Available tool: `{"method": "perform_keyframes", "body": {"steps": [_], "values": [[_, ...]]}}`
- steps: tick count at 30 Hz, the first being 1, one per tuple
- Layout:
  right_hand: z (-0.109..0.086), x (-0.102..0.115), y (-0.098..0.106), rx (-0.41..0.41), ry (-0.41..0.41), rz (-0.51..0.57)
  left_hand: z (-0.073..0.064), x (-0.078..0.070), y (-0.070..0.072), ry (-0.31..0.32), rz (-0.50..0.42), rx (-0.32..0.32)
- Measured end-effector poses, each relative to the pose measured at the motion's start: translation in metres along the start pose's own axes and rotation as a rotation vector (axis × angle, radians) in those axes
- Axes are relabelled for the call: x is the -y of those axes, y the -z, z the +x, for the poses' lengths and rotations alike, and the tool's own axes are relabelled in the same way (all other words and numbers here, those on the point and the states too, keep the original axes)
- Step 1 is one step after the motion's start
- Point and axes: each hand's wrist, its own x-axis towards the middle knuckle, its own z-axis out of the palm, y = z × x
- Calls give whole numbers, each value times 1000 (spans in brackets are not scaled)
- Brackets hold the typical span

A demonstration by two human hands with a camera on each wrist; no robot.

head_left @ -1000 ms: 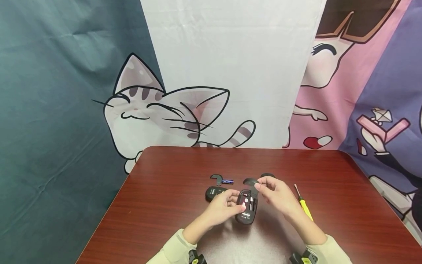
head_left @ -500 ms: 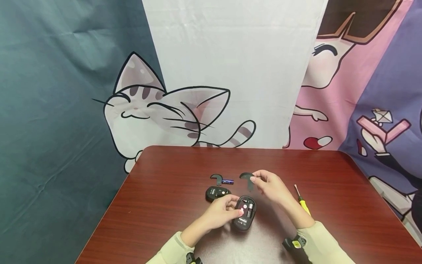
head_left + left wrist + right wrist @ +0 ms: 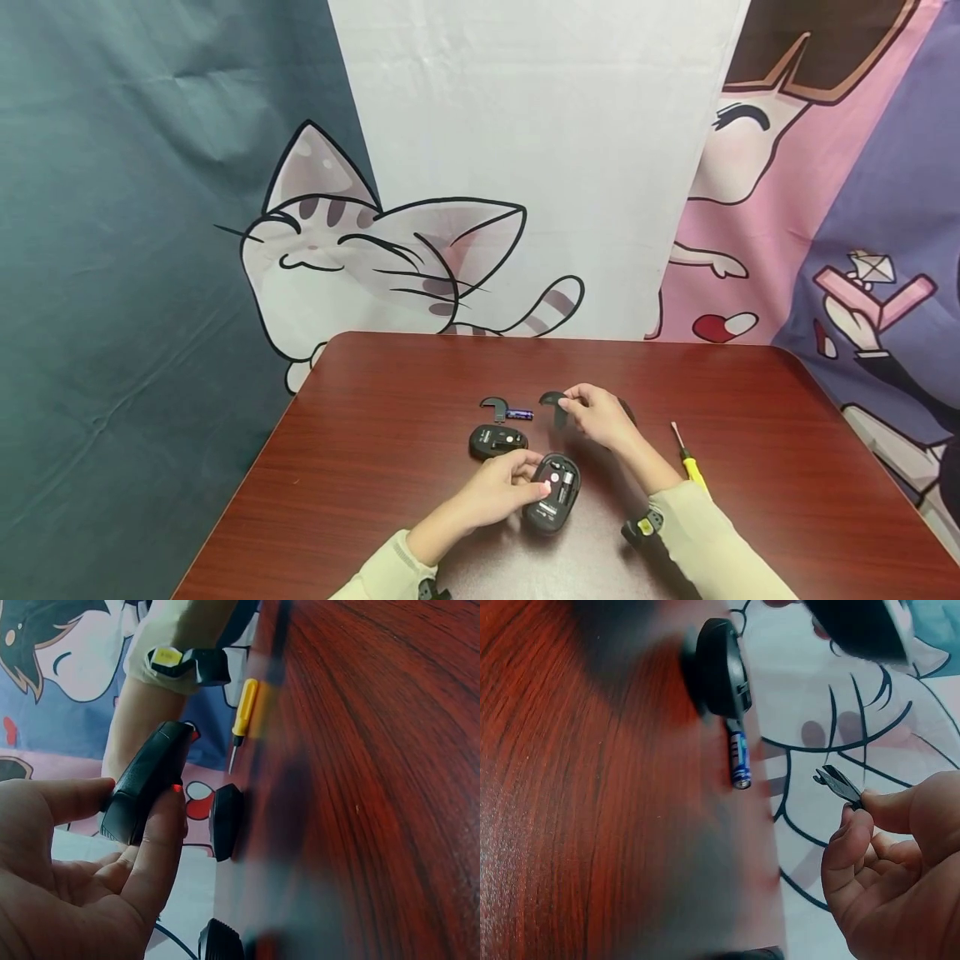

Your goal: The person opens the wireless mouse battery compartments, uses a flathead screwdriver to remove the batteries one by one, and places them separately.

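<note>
My left hand (image 3: 498, 485) holds a black computer mouse (image 3: 551, 510) above the table, underside up, its battery compartment uncovered. A battery seems to sit in that slot. In the left wrist view the thumb and fingers grip the mouse (image 3: 154, 776) by its sides, and red light shows on a fingertip. Beyond it, my right hand (image 3: 600, 418) pinches a thin dark battery cover (image 3: 553, 398), seen edge-on as a battery cover (image 3: 840, 786) in the right wrist view. A second black mouse (image 3: 486, 442) lies underside up just left of the held one.
Behind the second mouse lie another battery cover (image 3: 495, 406) and a blue battery (image 3: 520, 414). Another black mouse (image 3: 627, 410), partly hidden, is behind my right hand. To the right rests a yellow-handled screwdriver (image 3: 693, 473) on the brown table (image 3: 360, 450).
My right hand has lifted the battery cover off the held mouse and moved it away to the left and back. My left hand has drawn the mouse slightly toward me.
</note>
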Motion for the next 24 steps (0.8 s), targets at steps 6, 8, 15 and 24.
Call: {"method": "perform_keyframes", "body": {"steps": [6, 8, 15, 24], "values": [[9, -7, -6, -9, -9, -41, 0, 1, 0, -6, 13, 3], [13, -9, -8, -11, -7, -63, -1, 0, 0, -7, 16, 5], [23, -19, -16, -15, -4, -167, -2, 1, -1, 5, 15, 23], [27, -24, -25, -62, 2, -261, -3, 4, -2, 10, -24, 31]]}}
